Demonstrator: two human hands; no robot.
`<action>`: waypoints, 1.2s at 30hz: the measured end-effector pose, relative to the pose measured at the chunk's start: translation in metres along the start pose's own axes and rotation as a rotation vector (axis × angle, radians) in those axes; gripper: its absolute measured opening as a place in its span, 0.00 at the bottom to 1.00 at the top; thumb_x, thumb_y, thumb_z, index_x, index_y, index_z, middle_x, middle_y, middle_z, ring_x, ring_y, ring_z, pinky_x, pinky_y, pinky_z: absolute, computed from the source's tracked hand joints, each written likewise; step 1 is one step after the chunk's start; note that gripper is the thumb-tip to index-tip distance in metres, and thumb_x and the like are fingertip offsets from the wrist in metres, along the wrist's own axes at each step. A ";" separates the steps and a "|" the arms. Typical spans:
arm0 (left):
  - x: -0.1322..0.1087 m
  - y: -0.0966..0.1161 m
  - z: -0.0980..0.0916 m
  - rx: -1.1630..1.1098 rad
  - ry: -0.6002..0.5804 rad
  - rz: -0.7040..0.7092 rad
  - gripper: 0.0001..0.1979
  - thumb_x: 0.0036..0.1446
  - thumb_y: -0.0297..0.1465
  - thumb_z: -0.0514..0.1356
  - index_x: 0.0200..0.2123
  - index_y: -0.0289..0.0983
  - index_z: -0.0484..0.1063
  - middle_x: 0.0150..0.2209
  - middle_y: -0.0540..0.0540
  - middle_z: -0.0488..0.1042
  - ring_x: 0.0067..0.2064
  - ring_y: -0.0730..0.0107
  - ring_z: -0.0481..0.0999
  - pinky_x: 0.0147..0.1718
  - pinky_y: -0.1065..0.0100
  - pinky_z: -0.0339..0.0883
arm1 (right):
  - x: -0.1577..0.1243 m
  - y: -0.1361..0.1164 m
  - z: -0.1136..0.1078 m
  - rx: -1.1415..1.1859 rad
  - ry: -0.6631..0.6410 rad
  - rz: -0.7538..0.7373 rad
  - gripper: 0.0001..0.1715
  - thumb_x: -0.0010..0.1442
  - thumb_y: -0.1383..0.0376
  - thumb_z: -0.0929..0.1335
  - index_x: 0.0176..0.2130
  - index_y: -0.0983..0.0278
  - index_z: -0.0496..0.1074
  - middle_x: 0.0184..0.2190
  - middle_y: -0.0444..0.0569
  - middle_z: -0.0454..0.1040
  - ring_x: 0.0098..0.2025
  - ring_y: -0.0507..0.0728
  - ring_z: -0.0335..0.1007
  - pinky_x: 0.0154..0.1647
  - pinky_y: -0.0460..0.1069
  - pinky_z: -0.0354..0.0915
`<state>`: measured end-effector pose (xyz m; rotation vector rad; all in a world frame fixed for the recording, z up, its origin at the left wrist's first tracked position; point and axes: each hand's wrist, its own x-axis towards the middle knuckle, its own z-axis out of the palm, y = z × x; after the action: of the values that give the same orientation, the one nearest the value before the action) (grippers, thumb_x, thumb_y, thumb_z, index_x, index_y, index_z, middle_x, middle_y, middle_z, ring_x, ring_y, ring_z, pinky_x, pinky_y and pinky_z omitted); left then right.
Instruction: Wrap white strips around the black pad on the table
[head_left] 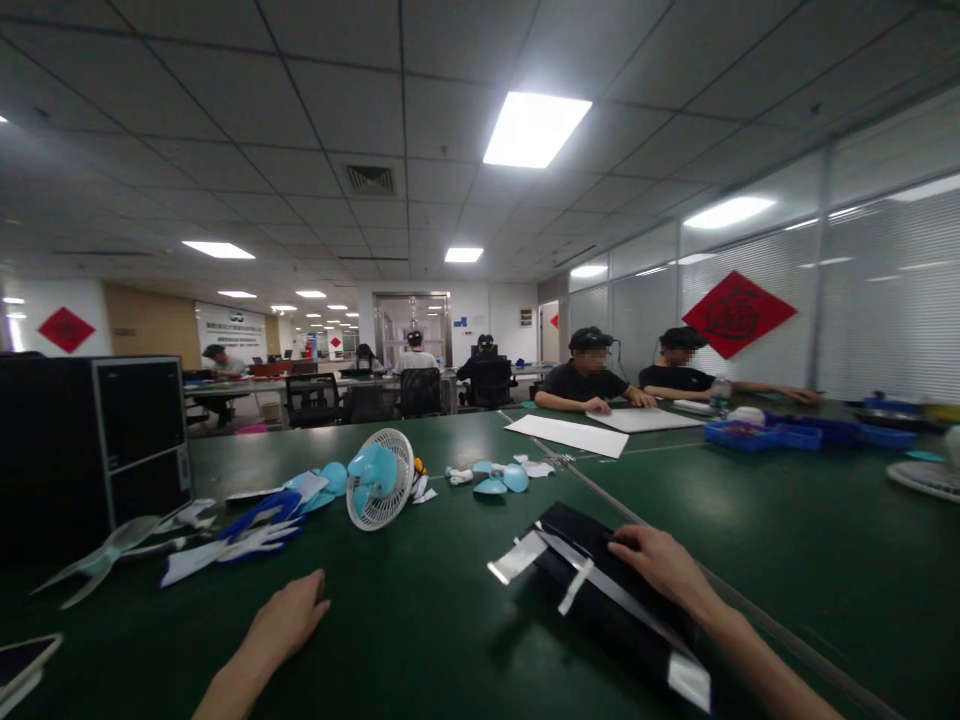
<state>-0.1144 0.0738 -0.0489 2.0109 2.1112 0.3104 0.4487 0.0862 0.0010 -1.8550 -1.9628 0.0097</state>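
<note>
My right hand (664,568) rests on the far right edge of a black flat object (600,590), its fingers bent over that edge. Strips of silvery tape run along and across the black object, with light patches at its ends. My left hand (289,612) is low over the green table (420,620), left of the black object, with its fingers curled together; what they hold, if anything, is hidden. A small fan (380,480) with light blue blades and a white grille stands beyond my hands.
Blue and white gloves (255,530) lie left of the fan, beside a black computer case (142,440). Loose blue blades (501,478) lie behind the black object. White boards (568,436), blue trays (742,435) and two seated people are across the table.
</note>
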 end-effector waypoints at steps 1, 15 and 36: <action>0.000 0.001 0.000 0.014 0.012 0.003 0.08 0.56 0.34 0.53 0.39 0.39 0.67 0.43 0.42 0.75 0.43 0.61 0.75 0.37 0.65 0.66 | -0.004 0.013 -0.003 -0.011 0.009 0.041 0.21 0.57 0.54 0.61 0.41 0.62 0.77 0.43 0.52 0.78 0.44 0.61 0.73 0.42 0.50 0.64; -0.002 0.005 -0.004 0.039 -0.040 0.005 0.11 0.56 0.35 0.51 0.42 0.39 0.66 0.46 0.41 0.75 0.44 0.61 0.76 0.39 0.64 0.67 | -0.031 0.071 -0.010 -0.067 0.015 0.311 0.18 0.55 0.54 0.62 0.35 0.60 0.76 0.36 0.52 0.79 0.39 0.63 0.74 0.34 0.51 0.64; 0.002 0.000 0.002 0.043 -0.024 0.009 0.17 0.57 0.36 0.51 0.48 0.36 0.65 0.51 0.37 0.72 0.48 0.58 0.74 0.43 0.63 0.67 | -0.131 0.042 -0.020 0.226 -0.012 0.445 0.32 0.42 0.39 0.62 0.34 0.60 0.72 0.29 0.55 0.78 0.33 0.66 0.75 0.33 0.57 0.67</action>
<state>-0.1137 0.0754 -0.0511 2.0376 2.1129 0.2428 0.4955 -0.0396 -0.0332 -2.0927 -1.4473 0.3614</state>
